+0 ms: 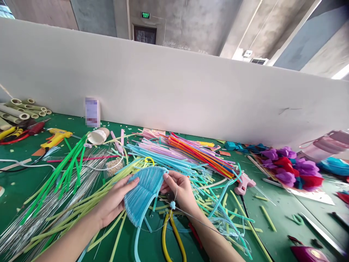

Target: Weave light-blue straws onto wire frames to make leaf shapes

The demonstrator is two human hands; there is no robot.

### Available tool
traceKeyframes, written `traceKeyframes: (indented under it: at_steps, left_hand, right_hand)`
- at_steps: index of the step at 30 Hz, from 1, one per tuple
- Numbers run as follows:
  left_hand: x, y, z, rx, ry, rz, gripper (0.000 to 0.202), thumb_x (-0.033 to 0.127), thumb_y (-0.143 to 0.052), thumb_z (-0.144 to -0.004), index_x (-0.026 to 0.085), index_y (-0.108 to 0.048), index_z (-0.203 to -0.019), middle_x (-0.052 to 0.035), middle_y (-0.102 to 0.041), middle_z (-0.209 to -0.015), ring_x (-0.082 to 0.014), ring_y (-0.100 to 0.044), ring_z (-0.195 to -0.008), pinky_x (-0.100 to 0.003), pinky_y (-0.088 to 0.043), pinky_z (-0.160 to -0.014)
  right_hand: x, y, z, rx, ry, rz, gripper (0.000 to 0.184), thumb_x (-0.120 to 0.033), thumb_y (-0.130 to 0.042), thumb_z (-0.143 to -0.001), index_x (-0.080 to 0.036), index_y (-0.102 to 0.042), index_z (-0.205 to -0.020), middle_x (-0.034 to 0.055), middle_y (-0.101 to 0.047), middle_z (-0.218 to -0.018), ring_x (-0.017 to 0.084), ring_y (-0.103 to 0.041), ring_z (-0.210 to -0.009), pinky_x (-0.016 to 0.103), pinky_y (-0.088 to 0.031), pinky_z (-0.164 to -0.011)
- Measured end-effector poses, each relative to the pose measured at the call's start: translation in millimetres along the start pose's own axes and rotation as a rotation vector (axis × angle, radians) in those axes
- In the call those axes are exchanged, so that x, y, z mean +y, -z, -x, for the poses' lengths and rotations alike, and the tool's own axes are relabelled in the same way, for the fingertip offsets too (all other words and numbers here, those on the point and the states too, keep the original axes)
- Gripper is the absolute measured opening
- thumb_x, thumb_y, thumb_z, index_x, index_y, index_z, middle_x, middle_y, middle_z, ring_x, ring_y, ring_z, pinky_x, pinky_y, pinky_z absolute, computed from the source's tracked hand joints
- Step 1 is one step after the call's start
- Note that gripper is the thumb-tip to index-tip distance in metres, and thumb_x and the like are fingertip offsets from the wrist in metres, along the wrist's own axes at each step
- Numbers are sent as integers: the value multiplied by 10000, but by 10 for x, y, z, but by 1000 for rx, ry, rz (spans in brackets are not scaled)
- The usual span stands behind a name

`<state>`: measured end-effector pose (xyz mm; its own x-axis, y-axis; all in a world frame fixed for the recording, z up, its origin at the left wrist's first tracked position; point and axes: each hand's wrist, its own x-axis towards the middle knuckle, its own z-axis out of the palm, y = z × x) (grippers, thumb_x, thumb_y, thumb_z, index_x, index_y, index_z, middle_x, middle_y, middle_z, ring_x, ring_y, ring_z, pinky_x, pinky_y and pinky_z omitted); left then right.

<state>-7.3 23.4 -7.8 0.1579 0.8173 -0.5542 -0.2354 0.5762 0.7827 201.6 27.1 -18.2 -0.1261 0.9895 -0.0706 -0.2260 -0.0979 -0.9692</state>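
Observation:
A blue ribbed fan-shaped piece (144,193), apparently made of pipe cleaners laid side by side, is held up between both hands. My left hand (114,198) grips its left side, thumb on the face and fingers behind. At the upper right corner, my right hand (181,187) pinches the edge between thumb and fingers. A thin wire loops by the right hand, with a small blue knot (172,205) on it. One blue stem hangs from the piece's lower end. Beneath the right hand lie yellow-handled pliers (165,236), their jaws partly hidden.
Pipe cleaners (201,153) in many colours cover the green table, beside silver wires (81,182). A yellow glue gun (58,136) and bamboo tubes (24,111) are at left. A pink glue gun (244,183), purple-red flowers (293,165) and a blade (321,233) are at right. A white partition (174,91) stands behind.

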Motion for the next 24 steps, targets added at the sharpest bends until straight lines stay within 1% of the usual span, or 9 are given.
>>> traceKeyframes:
  at_steps: [6,8,10,13,18,21,24]
  left_hand:
    - [18,-11,18,23,10,-19,477,323,-762,-802,207,-597,-1234,-96,-748,-1113,-252,-703,-1036,-295,-608,-767]
    - [17,-13,22,21,10,-22,479,331,-765,-798,209,-601,-1231,-95,-748,-1113,-256,-705,-1033,-298,-610,-765]
    - [12,-10,22,9,3,-18,487,341,-769,-794,209,-602,-1232,-96,-747,-1119,-257,-707,-1026,-302,-609,-771]
    - [9,-5,17,-13,-12,0,493,347,-772,-791,205,-604,-1233,-97,-746,-1123,-249,-715,-1006,-297,-605,-781]
    - [28,-13,31,-16,-9,18,503,328,-776,-790,215,-603,-1248,-87,-763,-1071,-222,-738,-908,-276,-608,-733]
    - [37,-15,39,-19,-20,27,512,333,-772,-794,217,-599,-1261,-84,-767,-1054,-218,-742,-885,-279,-608,-734]
    - [36,-11,31,-28,-40,28,503,330,-765,-799,205,-604,-1259,-93,-764,-1063,-234,-739,-913,-288,-607,-745]
  right_hand:
    - [26,28,-9,-43,26,-9,365,-516,-684,-828,-157,-703,-892,-2,-678,-639,117,-649,-560,214,-539,-566]
    - [22,30,-8,-46,29,-3,358,-515,-679,-833,-161,-699,-875,-2,-679,-644,119,-649,-562,222,-543,-576]
    - [16,29,1,-51,25,13,363,-520,-677,-833,-158,-684,-811,2,-678,-639,124,-653,-569,233,-548,-591]
    - [19,31,23,-107,-26,29,387,-527,-697,-811,-147,-662,-747,13,-683,-631,130,-662,-568,241,-548,-591]
    - [46,42,41,-269,-152,50,395,-497,-783,-727,-121,-692,-804,41,-711,-677,154,-688,-569,236,-526,-540]
    - [39,49,40,-310,-190,55,389,-485,-808,-698,-120,-678,-741,55,-722,-681,156,-682,-555,250,-528,-541]
    - [11,57,43,-340,-197,62,390,-497,-787,-720,-125,-670,-701,61,-731,-679,157,-682,-569,258,-527,-559]
